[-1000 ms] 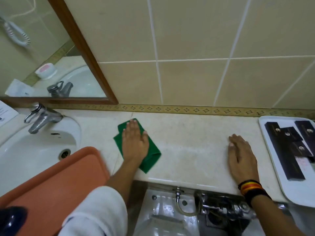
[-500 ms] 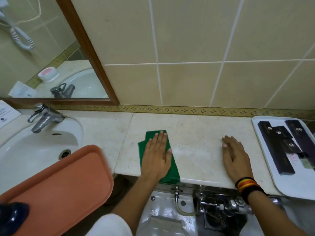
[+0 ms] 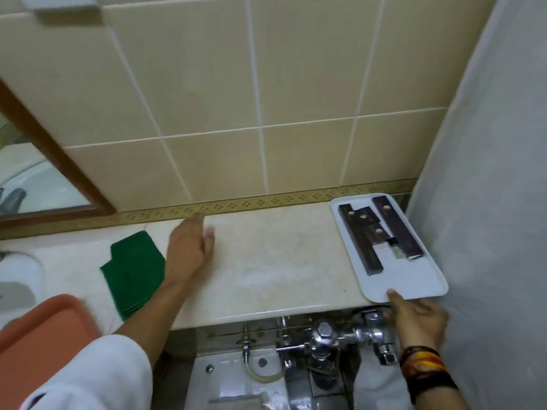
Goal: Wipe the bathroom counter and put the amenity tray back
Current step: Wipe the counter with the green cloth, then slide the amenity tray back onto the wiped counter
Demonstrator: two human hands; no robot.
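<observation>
Worktop (image 3: 266, 261) with amenity tray (image 3: 414, 285) far right, green cloth (image 3: 133, 270) left.
We note right hand (image 3: 420, 318) gripping the tray's near edge; left hand (image 3: 189, 250) spread flat, empty, beside cloth.

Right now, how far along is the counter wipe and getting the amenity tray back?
Wiping looks finished: the green cloth lies let go on the counter, and the left hand rests open beside it. In hand: the right hand grips the near edge of the white amenity tray, which overhangs the counter's front. Left: sliding the tray back into place.
</observation>
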